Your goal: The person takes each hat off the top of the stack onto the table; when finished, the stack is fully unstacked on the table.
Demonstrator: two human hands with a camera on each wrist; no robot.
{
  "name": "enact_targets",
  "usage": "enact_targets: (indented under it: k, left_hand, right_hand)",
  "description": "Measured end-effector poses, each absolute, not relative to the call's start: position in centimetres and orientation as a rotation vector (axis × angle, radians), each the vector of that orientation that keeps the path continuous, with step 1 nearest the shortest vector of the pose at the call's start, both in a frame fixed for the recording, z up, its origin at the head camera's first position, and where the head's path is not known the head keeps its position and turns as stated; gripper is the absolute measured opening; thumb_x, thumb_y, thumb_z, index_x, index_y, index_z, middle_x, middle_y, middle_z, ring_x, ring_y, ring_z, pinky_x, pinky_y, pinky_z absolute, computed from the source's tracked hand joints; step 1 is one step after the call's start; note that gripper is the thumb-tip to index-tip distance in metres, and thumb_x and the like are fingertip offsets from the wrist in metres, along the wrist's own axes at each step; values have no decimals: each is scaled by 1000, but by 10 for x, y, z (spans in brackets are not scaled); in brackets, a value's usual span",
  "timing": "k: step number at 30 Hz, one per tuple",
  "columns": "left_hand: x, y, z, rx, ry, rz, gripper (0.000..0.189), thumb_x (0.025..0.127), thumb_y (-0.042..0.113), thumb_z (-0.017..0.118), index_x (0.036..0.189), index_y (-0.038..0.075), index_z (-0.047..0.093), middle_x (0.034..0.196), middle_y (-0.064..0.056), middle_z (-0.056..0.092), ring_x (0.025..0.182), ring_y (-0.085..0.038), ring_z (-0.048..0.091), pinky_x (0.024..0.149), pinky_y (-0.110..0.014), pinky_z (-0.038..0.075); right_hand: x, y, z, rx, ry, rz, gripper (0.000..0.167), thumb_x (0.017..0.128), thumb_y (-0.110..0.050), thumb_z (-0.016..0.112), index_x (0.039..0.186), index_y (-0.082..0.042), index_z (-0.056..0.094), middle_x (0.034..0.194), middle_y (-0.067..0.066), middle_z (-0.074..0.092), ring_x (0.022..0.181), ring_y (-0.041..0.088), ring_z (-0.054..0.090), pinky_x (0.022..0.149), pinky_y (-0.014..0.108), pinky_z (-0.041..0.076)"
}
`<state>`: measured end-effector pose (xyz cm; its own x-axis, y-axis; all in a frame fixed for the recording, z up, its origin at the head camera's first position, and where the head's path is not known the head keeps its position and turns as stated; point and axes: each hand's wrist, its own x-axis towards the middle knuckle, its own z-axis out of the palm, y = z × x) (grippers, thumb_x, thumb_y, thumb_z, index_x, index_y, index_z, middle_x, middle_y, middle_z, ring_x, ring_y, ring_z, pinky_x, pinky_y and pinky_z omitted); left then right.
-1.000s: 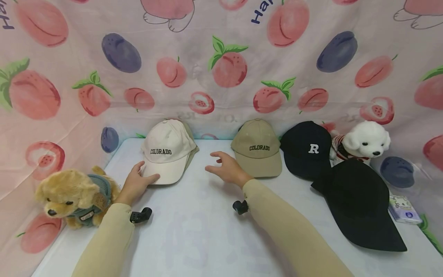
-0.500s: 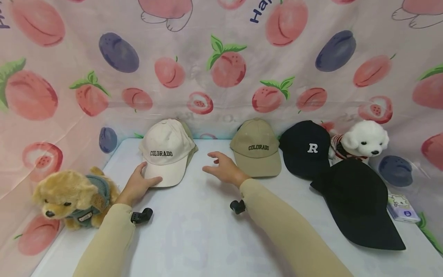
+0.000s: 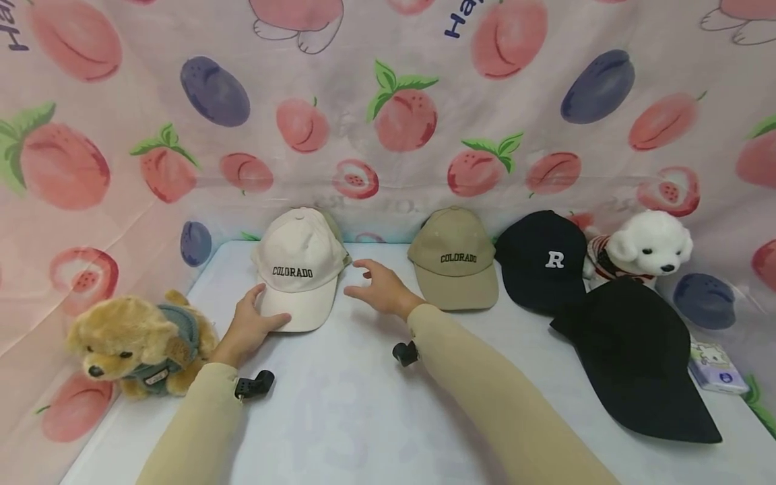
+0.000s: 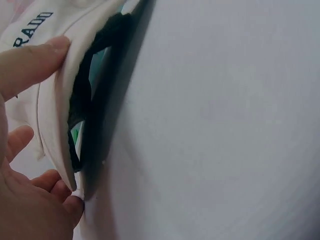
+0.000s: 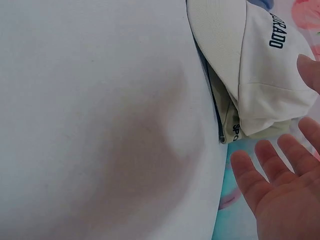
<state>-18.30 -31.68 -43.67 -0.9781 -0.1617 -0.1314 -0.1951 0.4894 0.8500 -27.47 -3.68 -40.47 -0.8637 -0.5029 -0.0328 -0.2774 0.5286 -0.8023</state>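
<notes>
My left hand [image 3: 246, 325] holds the near left edge of a cream baseball cap [image 3: 297, 246] lettered COLORADO. In the left wrist view the thumb [image 4: 42, 62] lies on top of the brim and the other fingers are at its edge. Behind and beneath the cream cap, the edge of an olive-khaki cap [image 5: 231, 127] shows in the right wrist view. My right hand [image 3: 383, 289] is just right of the cream cap with spread, relaxed fingers, holding nothing; the right wrist view shows these fingers [image 5: 267, 162] near the cap's side.
Rightward stand a khaki COLORADO cap [image 3: 457, 259], a navy cap [image 3: 539, 263] with an R, and a black cap [image 3: 636, 357]. A white plush dog [image 3: 649, 242] and a tissue pack [image 3: 718, 369] are at far right. A tan plush dog [image 3: 133, 343] sits left. Fruit-print cloth hangs behind.
The cream cap has come slightly nearer and to the right with my left hand. My right hand has moved left toward the cap's side. The other caps stay put.
</notes>
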Motion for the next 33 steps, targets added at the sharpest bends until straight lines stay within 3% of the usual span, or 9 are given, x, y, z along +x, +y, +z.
enact_targets:
  k: [11, 18, 22, 29, 33]
  left_hand:
    - [-181, -306, -439, -299, 2697, 1500, 106, 85, 23, 82, 159, 0, 9, 161, -30, 7, 149, -43, 4, 118, -57, 9]
    - [-179, -294, -439, -278, 2720, 1505, 101, 83, 19, 82, 157, -1, 16, 159, -31, 9, 148, -44, 7, 118, -57, 8]
    - [-176, -291, -440, -292, 2725, 1502, 100, 83, 17, 81, 157, -1, 16, 158, -32, 9, 147, -44, 7, 118, -57, 8]
    - [-176, -288, -440, -370, 2712, 1537, 95, 86, 17, 78, 157, 1, 16, 159, -30, 8, 149, -43, 6, 118, -56, 9]
    - [-175, -288, -440, -388, 2706, 1541, 96, 86, 16, 78, 158, 2, 16, 160, -30, 8, 149, -43, 6, 119, -56, 9]
  right_hand:
    - [-279, -49, -402, -635, 2434, -1317, 68, 93, -32, 73, 151, -14, 43, 154, 5, 41, 138, 27, 42, 104, 44, 43]
    - [-280, -50, -403, -657, 2417, -1371, 67, 93, -30, 73, 149, -10, 44, 165, 6, 20, 143, 29, 34, 112, 43, 35]
    - [-279, -50, -402, -642, 2415, -1367, 67, 93, -32, 73, 150, -11, 43, 160, 6, 32, 144, 27, 33, 113, 44, 33]
    - [-275, -51, -405, -670, 2384, -1516, 66, 92, -22, 73, 148, -13, 39, 152, 9, 41, 136, 30, 44, 104, 42, 44]
    - [-274, -50, -404, -726, 2406, -1548, 62, 91, -17, 74, 144, -10, 42, 146, 11, 46, 135, 29, 43, 109, 43, 38]
